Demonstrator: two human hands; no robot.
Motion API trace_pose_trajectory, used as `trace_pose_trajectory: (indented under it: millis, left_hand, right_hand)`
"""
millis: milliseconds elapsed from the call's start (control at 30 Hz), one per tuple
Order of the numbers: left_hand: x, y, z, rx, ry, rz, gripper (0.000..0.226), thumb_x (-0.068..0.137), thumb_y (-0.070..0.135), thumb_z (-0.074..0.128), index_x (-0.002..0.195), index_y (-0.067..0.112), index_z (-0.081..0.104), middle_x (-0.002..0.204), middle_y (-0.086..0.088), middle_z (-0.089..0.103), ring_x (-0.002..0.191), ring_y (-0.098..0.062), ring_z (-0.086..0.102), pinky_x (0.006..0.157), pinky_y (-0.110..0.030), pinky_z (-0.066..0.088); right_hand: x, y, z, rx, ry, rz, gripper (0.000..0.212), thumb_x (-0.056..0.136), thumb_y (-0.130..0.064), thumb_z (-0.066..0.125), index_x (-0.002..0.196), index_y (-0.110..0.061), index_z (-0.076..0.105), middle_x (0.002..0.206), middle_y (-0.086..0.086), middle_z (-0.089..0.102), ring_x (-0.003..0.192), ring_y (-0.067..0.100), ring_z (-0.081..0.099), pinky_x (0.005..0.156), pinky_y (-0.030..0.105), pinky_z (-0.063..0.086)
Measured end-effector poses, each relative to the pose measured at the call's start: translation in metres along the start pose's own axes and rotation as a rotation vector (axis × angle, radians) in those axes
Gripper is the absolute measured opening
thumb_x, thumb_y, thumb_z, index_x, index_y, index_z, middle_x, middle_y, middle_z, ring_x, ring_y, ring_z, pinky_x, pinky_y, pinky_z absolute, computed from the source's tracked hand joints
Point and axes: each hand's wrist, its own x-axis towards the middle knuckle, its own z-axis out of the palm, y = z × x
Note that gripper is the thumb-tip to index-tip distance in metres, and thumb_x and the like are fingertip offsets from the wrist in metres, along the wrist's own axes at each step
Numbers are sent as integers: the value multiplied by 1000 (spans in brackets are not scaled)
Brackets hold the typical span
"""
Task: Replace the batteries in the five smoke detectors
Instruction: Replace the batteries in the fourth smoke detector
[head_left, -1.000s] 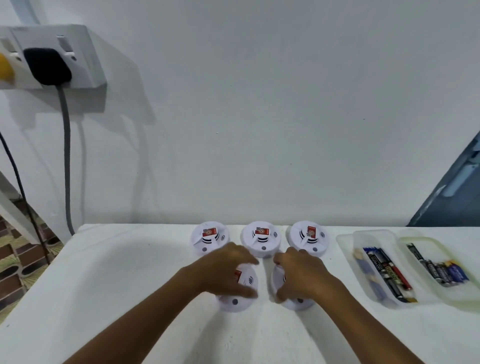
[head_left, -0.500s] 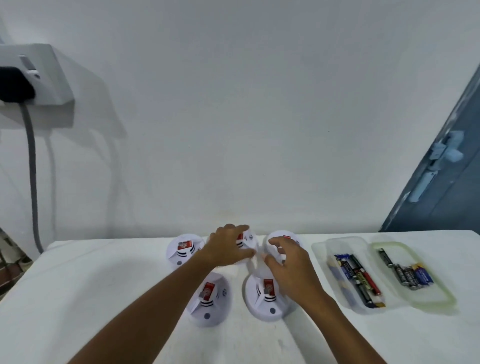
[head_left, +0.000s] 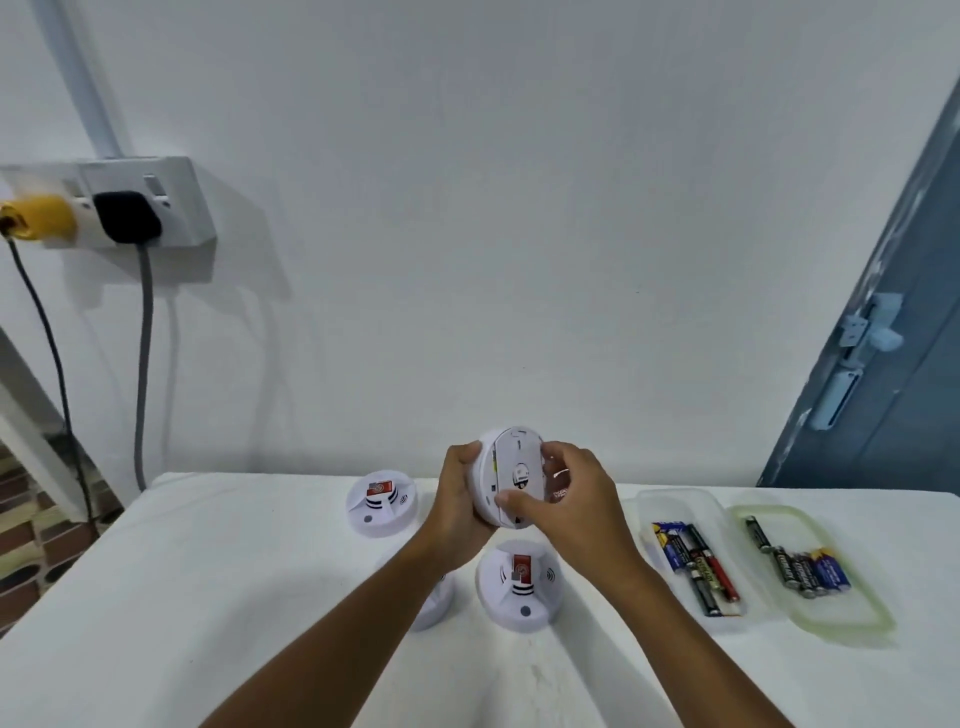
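Left hand: your left hand (head_left: 460, 499) curls round the left rim of the raised smoke detector (head_left: 511, 475), gripping it.
Right hand: your right hand (head_left: 571, 499) grips the same detector, thumb on its lower face and fingers over its right edge.
Held detector: lifted above the counter (head_left: 208, 597), tilted on edge, underside toward you.
Clear tray (head_left: 675, 501): holds several batteries (head_left: 696, 564), lying lengthwise.
Green-rimmed tray (head_left: 852, 587): just beside the clear tray, holding more batteries (head_left: 800, 569).
Other detectors: one at rear left (head_left: 382, 504); one near front (head_left: 519, 584); another (head_left: 434, 608) partly hidden by your left forearm.
Wall: socket (head_left: 150, 200) with black plug (head_left: 127, 215) and yellow plug (head_left: 39, 218).
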Motion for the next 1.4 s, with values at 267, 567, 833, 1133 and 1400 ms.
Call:
trace_pose_trajectory:
  millis: [267, 567, 833, 1133, 1400]
  left_hand:
    - [-19, -12, 15, 94, 134, 84, 80, 64, 54, 53, 129, 6, 53, 115, -22, 62, 105, -31, 60, 83, -40, 54]
    - [-38, -21, 27, 211, 245, -20, 62, 89, 55, 31, 127, 13, 58, 122, -22, 63, 116, -36, 59, 95, -47, 48]
    - [-48, -15, 23, 144, 307, -27, 55, 96, 44, 27, 105, 9, 68, 95, -19, 72, 88, -32, 66, 83, -42, 51]
    - [-74, 10, -28, -48, 433, 60, 50, 92, 44, 27, 109, 13, 62, 104, -19, 63, 92, -36, 57, 90, -46, 40]
    - [-93, 12, -51, -115, 463, 41, 48, 91, 45, 32, 110, 15, 64, 113, -16, 64, 103, -36, 58, 103, -56, 38]
  right_hand:
    - [-10, -1, -13, 34, -88, -14, 60, 60, -22, 86, 111, -20, 56, 108, -3, 59, 94, 9, 59, 74, 22, 54]
    - [-18, 5, -24, 81, -239, -40, 61, 49, -23, 78, 104, -19, 52, 102, -2, 60, 92, 11, 61, 72, 22, 54]
    - [-35, 20, -14, 381, -182, 89, 57, 49, -17, 77, 102, -14, 56, 94, 0, 64, 89, 13, 61, 75, 28, 54]
    - [-68, 40, 11, 22, -575, 212, 55, 52, -28, 82, 98, -16, 55, 86, -3, 55, 73, 11, 52, 66, 26, 45]
    - [-96, 26, 56, -647, -986, -138, 49, 69, -24, 78, 97, -13, 40, 102, 3, 41, 88, 19, 43, 55, 24, 33]
